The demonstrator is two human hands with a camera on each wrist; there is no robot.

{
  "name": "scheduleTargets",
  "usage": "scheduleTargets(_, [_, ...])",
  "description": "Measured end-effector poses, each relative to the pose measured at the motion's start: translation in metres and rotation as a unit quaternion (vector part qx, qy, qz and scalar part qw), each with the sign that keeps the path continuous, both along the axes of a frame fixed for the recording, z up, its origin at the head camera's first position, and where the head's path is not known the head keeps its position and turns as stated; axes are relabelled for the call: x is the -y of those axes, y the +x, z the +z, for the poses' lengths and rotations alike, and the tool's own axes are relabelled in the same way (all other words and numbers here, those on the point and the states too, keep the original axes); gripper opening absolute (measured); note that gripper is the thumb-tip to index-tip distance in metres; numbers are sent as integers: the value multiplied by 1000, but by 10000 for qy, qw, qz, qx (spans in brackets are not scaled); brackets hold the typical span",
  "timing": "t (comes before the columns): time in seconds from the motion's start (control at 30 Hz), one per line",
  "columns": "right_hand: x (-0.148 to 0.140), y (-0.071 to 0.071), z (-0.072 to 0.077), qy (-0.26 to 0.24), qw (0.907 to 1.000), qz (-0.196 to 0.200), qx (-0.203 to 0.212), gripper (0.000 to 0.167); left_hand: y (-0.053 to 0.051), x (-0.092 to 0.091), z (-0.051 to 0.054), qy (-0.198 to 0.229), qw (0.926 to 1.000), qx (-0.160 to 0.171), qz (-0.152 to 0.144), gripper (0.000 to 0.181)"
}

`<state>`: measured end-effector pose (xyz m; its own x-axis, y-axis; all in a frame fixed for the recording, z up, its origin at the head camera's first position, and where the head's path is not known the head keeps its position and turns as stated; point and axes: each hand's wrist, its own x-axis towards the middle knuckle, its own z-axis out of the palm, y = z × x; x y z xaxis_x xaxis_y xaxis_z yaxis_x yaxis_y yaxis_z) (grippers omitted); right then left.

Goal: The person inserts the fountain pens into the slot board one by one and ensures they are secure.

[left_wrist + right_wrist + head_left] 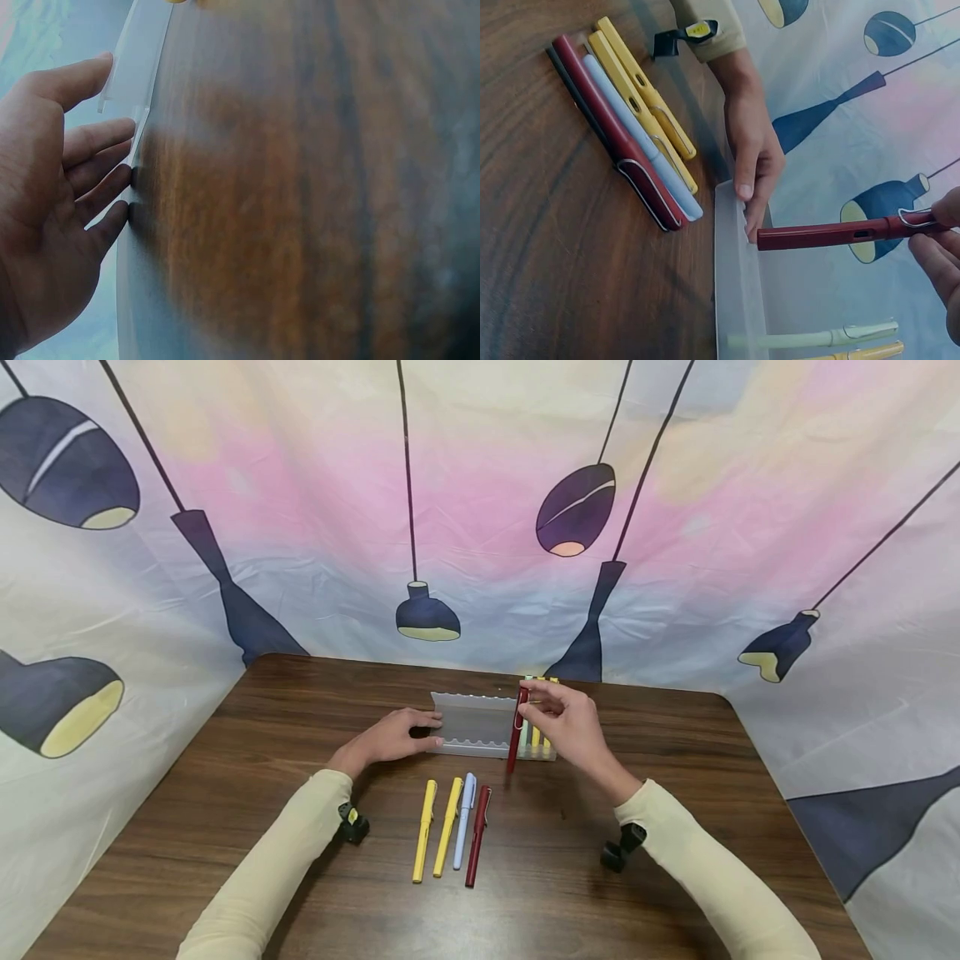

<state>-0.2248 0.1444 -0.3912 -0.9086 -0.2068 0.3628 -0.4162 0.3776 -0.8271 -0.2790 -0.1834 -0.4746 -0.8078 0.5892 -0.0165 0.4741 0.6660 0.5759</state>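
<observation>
Your hands are well apart, one at each side of the translucent pen tray [474, 725]. Your right hand [576, 727] pinches a dark red pen [832, 234] by its cap end, thumb against fingers, wire clip near the fingertips. In the head view that pen stands steeply tilted, cap up, barrel end down by the tray's near wall; from the pictures I can't tell if it touches the tray. Your left hand [392, 737] rests at the tray's left end, thumb by the near corner, fingers relaxed and a bit spread in the left wrist view, not wrapped round anything. Tray has scalloped notches along its long edges. Right part of it holds pens side by side: a pale green pen [817, 339] nearest the one you're holding, then a yellow pen [866, 350]; more yellow shows past that, but your right hand covers part, so can't give a count. On your side of the tray, four capped pens lie on the dark wood-grain table [675, 752], roughly parallel, clip ends toward the tray. Left to right: outer yellow pen [424, 833], inner yellow pen [448, 828], light blue pen [464, 823], second dark red pen [477, 838]. You're wearing cream sleeves [273, 856], black wrist camera [624, 847] on each arm. Behind the table hangs a pastel backdrop [487, 510] printed with dark pendant lamps.
</observation>
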Motion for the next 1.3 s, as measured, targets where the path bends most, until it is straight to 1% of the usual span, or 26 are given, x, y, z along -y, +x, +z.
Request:
scheduleTargets(0.23, [0, -14, -5, 118, 9995, -213, -193, 34, -1, 0, -1, 19, 10000, -19, 3, 56])
scheduleTargets(0.5, [0, -29, -13, 28, 9990, -366, -244, 36, 1, 0, 1, -33, 10000, -57, 2, 56])
scheduleTargets(0.67, [1, -37, -18, 36, 9988, -427, -254, 35, 3, 0, 3, -23, 10000, 14, 44, 57])
scheduleTargets(0.8, [1, -42, -21, 54, 9985, -457, -299, 35, 3, 0, 3, -52, 10000, -46, 31, 57])
scheduleTargets(0.87, [1, -44, -23, 66, 9984, -475, -305, 35, 3, 0, 4, -38, 10000, -71, 8, 57])
scheduleTargets(1.03, [1, -47, -29, 126, 9983, -511, -251, 36, 4, -1, 7, 18, 10000, 40, 43, 56])
scheduleTargets(1.3, [4, -48, -36, 222, 9984, -448, -268, 35, 3, -1, 5, -16, 10000, 8, 48, 56])
